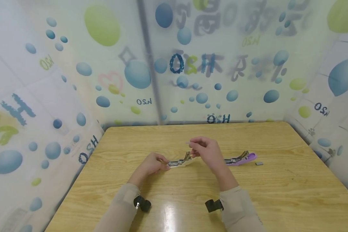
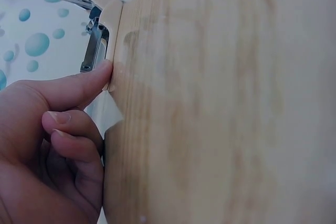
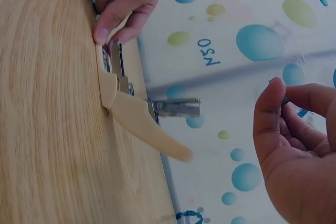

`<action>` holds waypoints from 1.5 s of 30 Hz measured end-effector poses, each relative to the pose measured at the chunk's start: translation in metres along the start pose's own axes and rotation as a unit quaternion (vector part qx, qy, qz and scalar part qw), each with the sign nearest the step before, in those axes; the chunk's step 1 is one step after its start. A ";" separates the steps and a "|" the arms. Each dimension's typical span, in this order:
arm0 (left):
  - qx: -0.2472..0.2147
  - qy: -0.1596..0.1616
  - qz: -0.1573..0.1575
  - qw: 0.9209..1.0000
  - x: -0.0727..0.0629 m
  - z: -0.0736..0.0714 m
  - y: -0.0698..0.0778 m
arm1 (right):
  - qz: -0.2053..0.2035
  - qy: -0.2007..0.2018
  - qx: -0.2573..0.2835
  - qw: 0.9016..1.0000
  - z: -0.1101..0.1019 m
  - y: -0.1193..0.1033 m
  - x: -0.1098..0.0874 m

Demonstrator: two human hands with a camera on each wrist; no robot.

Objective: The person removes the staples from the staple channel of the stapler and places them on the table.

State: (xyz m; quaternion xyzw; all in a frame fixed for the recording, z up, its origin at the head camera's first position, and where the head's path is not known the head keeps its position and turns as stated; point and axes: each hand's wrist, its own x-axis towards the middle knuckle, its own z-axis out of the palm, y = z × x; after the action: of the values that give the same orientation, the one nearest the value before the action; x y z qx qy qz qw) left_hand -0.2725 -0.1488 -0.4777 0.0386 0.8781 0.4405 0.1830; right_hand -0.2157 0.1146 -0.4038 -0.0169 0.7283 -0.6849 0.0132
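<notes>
A cream stapler point(image 3: 139, 116) lies on the table with its top opened back and its metal magazine showing. My left hand point(image 1: 153, 163) pinches the stapler's near-left end between thumb and forefinger; in the left wrist view the other fingers are curled in. My right hand point(image 1: 206, 150) is raised above the stapler's opened end, apart from it. Its thumb and forefinger pinch a small grey strip of staples point(image 1: 188, 142), mostly hidden by the fingertips in the right wrist view.
Right of the cream stapler lies a purple stapler point(image 1: 250, 157), also opened, partly behind my right forearm. A small grey block of staples point(image 1: 259, 163) rests beside it. The wooden table point(image 1: 174, 187) meets a patterned curtain point(image 1: 191, 90) at the back.
</notes>
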 end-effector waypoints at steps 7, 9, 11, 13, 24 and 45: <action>0.000 0.003 -0.005 1.000 0.000 0.000 -0.001 | 0.017 -0.007 -0.012 1.000 -0.021 0.008 0.001; -0.003 0.001 -0.004 1.000 0.000 0.000 -0.001 | 0.022 -0.009 -0.020 1.000 -0.027 0.010 0.000; -0.003 0.000 -0.002 1.000 0.000 0.000 -0.001 | 0.028 -0.007 -0.026 0.999 -0.033 0.012 0.001; -0.004 0.000 -0.003 1.000 0.000 0.000 -0.001 | 0.032 -0.002 -0.032 0.999 -0.038 0.015 0.002; -0.008 0.000 -0.007 1.000 0.001 -0.001 -0.001 | 0.064 -0.004 -0.133 0.989 -0.050 0.040 0.005; -0.007 -0.006 -0.007 1.000 0.001 -0.001 0.001 | 0.122 -0.036 -0.220 0.967 -0.035 0.058 0.008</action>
State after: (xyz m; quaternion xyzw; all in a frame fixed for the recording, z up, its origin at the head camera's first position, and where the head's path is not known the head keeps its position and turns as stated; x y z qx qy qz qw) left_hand -0.2743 -0.1489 -0.4771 0.0334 0.8742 0.4448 0.1917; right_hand -0.2257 0.1524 -0.4590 0.0445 0.8570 -0.4996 0.1186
